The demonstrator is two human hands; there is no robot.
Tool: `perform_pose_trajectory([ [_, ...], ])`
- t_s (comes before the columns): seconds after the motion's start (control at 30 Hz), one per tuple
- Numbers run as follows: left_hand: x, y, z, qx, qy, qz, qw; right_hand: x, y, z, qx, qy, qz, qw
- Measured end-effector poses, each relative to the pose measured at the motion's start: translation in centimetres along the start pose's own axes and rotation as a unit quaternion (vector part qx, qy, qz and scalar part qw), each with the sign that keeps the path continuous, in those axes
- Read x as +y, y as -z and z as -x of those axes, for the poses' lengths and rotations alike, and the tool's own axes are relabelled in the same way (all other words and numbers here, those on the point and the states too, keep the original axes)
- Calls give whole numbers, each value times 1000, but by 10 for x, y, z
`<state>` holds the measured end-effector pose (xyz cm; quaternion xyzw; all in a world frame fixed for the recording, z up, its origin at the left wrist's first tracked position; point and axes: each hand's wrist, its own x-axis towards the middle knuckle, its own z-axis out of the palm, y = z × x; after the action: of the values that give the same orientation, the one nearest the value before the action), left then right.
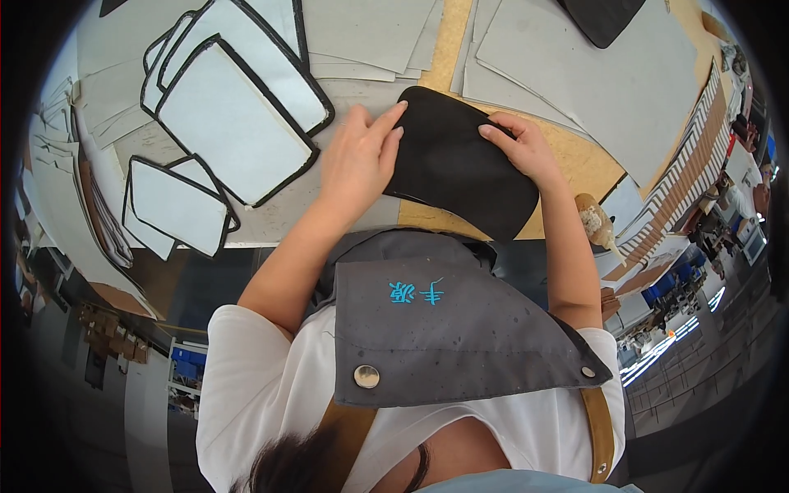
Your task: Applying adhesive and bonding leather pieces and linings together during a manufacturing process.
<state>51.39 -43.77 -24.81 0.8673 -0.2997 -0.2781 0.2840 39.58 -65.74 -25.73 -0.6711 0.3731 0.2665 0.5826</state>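
Note:
A black, leather-like panel [460,160] with rounded corners lies tilted at the table's near edge, in front of my apron. My left hand [359,156] is at its left side, fingers stretched out and slightly apart, their tips touching the panel's upper left edge. On the other side, my right hand [524,148] pinches the panel near its upper right edge, the thumb lying on top. The undersides of the right fingers are partly hidden. Left of my left hand lie white panels with black borders, a large one [234,123] and a smaller one [177,197].
Grey sheets [362,33] are stacked at the back, with more large grey sheets [592,74] at the back right. Another black piece [604,16] rests on those. A pale, rounded lump [593,220] sits by my right forearm. Layered sheets [90,189] stand at the far left.

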Motion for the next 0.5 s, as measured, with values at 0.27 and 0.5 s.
perform_pose_trajectory([
  [0.27, -2, 0, 0, 26, -156, -43, 987, 0, -1, 0, 9, 2, 11, 1000],
  [0.5, -9, -17, -2, -4, -196, -135, 971, 6, -2, -1, 9, 39, 27, 999],
])
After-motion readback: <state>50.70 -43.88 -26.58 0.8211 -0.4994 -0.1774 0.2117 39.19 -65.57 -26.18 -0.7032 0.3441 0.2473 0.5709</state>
